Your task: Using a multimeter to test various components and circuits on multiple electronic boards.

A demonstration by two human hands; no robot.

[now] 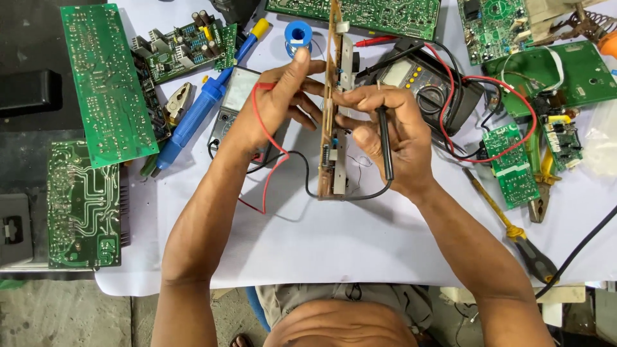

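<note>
Two hands are closed around one brown circuit board (pixel 335 122), which is stood on edge on the white sheet (pixel 360 244) so that both faces can be reached at once. Nearest the body, the black lead is seen looping under the board's lower end and up into the right hand (pixel 385 138), where a black test probe (pixel 385 144) is pinched between thumb and fingers, its tip pressed toward the board's right face, apparently onto a contact. On the other side of the board, the left hand (pixel 283 103) is wrapped against the left face, fingers curled tight, and a red probe (pixel 265 85) is gripped there with its red lead (pixel 270 173) trailing down past the wrist; the board looks steadied by both hands. Just beyond the right hand, a black multimeter (pixel 418 83) is laid face up, presumably where its screen can be read. Left of the left hand, a blue desoldering pump (pixel 193 119) is lying beside a second meter (pixel 239 90). Farther out, a blue solder spool (pixel 298 33) and green boards (pixel 106 83) are spread around, and a screwdriver (pixel 514 231) lies right of the forearm.
</note>
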